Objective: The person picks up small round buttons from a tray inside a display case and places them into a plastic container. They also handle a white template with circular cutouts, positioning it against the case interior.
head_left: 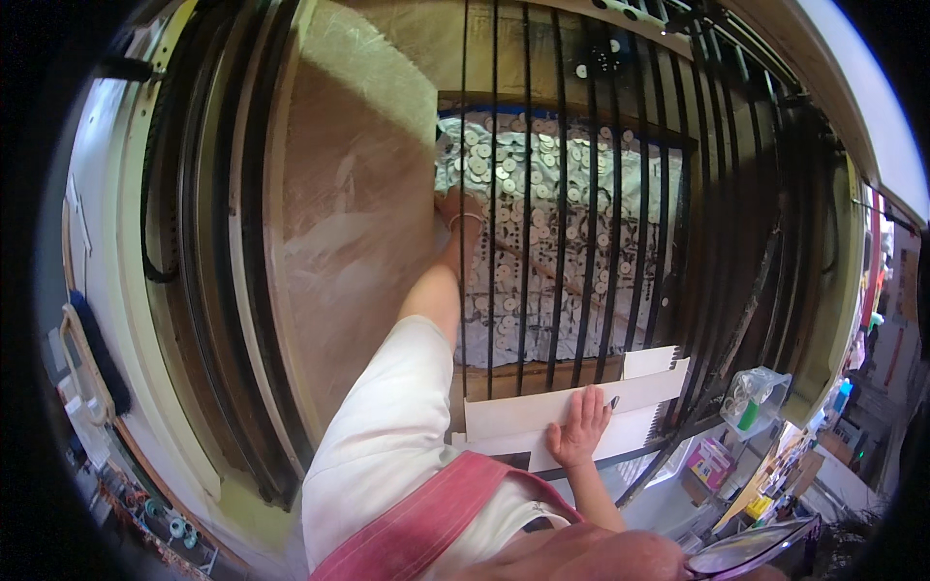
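My left arm, in a white sleeve, stretches far forward past the edge of a brown sheet. My left hand (457, 206), with a band at the wrist, is down beside the crinkled silvery sheeting (654, 179) under the dark bars; its fingers are too hidden to read. Many small round pale discs (509, 303) with centre holes lie scattered over that sheeting. Nearer me, my right hand (579, 426) lies flat with its fingers stretched out on a white panel (504, 416) set across the bars. More white strips with notched ends lie by it.
Long dark bars (556, 242) run away from me over the opening. A scuffed brown sheet (354, 194) covers the left side, with dark rails (208, 213) beyond it. At right stand a clear plastic tub (756, 399) and a cluttered workbench. A blue-bristled brush (97, 349) hangs at far left.
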A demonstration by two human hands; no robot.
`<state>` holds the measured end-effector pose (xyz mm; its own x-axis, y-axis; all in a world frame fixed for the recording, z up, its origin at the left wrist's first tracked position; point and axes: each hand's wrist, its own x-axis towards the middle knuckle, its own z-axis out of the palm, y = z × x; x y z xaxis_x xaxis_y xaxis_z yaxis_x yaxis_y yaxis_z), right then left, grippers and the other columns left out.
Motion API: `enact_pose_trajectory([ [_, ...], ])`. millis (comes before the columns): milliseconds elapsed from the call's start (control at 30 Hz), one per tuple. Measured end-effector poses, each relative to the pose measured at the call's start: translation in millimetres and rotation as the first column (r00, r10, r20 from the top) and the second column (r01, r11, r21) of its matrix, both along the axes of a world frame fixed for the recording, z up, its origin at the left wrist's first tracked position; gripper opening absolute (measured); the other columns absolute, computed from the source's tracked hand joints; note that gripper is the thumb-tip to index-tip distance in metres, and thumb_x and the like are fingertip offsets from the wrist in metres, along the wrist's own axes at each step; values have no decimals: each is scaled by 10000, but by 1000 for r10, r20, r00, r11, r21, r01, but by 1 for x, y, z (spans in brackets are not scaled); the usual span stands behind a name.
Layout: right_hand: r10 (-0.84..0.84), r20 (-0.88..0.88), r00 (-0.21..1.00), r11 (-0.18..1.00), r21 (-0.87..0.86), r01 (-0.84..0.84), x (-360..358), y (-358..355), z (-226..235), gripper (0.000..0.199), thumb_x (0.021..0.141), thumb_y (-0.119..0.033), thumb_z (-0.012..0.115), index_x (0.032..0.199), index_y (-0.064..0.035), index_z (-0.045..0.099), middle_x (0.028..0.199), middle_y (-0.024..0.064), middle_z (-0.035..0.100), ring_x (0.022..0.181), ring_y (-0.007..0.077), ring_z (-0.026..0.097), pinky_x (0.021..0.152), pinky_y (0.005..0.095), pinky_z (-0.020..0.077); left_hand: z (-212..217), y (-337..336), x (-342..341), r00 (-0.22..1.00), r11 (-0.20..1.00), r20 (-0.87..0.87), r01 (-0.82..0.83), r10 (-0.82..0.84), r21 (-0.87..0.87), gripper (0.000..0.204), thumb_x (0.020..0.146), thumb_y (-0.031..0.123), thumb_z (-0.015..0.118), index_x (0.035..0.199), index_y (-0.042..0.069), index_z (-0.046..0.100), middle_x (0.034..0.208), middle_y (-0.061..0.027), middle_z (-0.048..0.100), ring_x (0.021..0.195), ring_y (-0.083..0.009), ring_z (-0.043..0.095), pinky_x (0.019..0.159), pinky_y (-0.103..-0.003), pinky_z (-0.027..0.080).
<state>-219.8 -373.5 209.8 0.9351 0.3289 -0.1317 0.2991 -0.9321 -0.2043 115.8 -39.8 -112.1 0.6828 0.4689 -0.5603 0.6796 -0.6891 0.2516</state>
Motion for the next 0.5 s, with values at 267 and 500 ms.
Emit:
enact_pose_trajectory([
  [267,68,-17,998,998,-11,-68,6,-7,3,699,947,-488,453,1489,-54,379,1566,213,331,1465,420,269,1166,618,130,31,27,20,747,947,593,-157,300,-280,522,1047,311,470,1514,91,394,1433,-223,469,1158,-318,543,965,-413,442],
  [500,49,-11,999,999,2,-49,4,-7,3,691,921,-476,501,1453,-38,442,1538,204,377,1455,399,299,1171,614,131,-4,68,70,622,111,-33,-192,783,-975,348,1037,314,447,1203,19,529,1143,-146,565,896,-271,576,816,-437,451],
])
